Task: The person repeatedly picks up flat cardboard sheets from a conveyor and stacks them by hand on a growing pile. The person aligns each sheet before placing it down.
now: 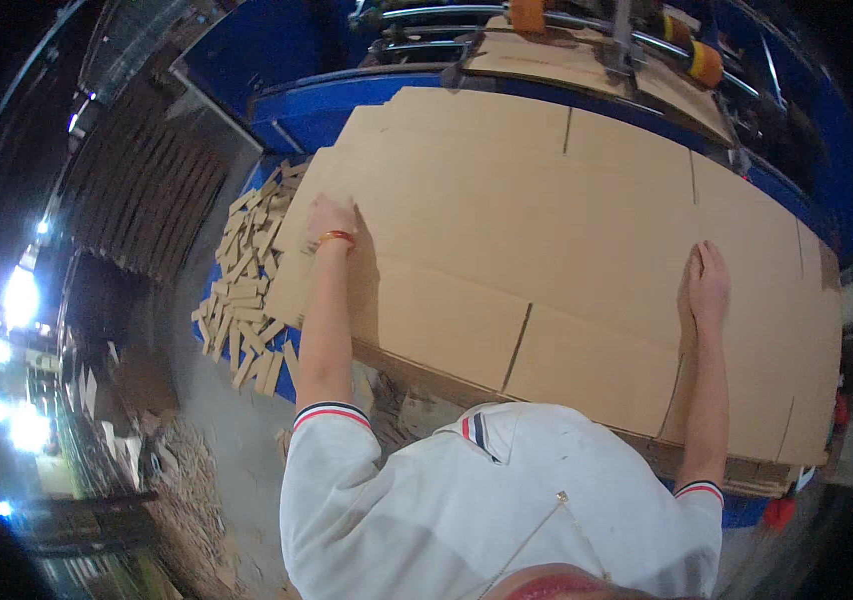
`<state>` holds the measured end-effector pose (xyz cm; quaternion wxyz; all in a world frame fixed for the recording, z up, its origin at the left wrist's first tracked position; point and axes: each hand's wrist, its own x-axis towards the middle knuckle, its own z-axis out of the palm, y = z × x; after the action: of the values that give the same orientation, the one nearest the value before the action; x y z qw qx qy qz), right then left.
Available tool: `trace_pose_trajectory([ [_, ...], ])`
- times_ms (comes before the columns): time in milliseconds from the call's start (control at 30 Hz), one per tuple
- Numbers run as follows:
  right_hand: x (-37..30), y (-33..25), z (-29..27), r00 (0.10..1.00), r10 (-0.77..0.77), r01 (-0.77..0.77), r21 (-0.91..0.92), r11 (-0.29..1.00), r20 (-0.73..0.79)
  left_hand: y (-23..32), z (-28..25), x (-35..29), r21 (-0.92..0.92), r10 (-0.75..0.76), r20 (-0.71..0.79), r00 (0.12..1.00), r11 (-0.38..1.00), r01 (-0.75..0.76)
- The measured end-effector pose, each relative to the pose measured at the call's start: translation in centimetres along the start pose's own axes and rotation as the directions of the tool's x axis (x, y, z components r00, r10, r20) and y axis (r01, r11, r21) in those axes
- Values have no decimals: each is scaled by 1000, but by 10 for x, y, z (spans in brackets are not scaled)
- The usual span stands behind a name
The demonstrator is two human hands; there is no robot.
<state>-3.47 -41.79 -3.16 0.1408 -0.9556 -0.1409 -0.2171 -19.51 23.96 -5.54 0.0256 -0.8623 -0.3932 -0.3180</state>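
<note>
A large flat sheet of brown corrugated cardboard (507, 200), cut with narrow slots and marked by crease lines, spreads across the view in front of me. Its stepped left edge shows other sheets beneath it. My left hand (331, 220) rests at the left end of the sheet, a red-and-gold bracelet on its wrist; its fingers are blurred, so their grip is unclear. Toward the right end, my right hand (710, 285) lies on the sheet with its fingers stretched out and close together, holding nothing.
Beyond the sheet stands a blue machine (332, 95) with metal shafts and orange rollers (707, 66); another cardboard piece (537, 60) lies in it. Small cardboard strips (247, 270) are heaped at the left on a blue surface. More scraps (187, 490) cover the floor at lower left.
</note>
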Motion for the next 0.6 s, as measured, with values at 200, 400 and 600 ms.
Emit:
trace_pose_trajectory([
  [200, 4, -3, 0, 1000, 21, -21, 19, 1000, -15, -57, -6, 69, 116, -26, 585, 811, 992, -52],
  [400, -1, -11, -8, 995, 98, -98, 3, 995, -13, -30, -81, 105, 78, 77, 627, 775, 984, -161],
  [600, 2, -9, -2, 999, 28, -30, -53, 998, -32, 54, -163, 88, 352, 328, 160, 931, 862, -364],
])
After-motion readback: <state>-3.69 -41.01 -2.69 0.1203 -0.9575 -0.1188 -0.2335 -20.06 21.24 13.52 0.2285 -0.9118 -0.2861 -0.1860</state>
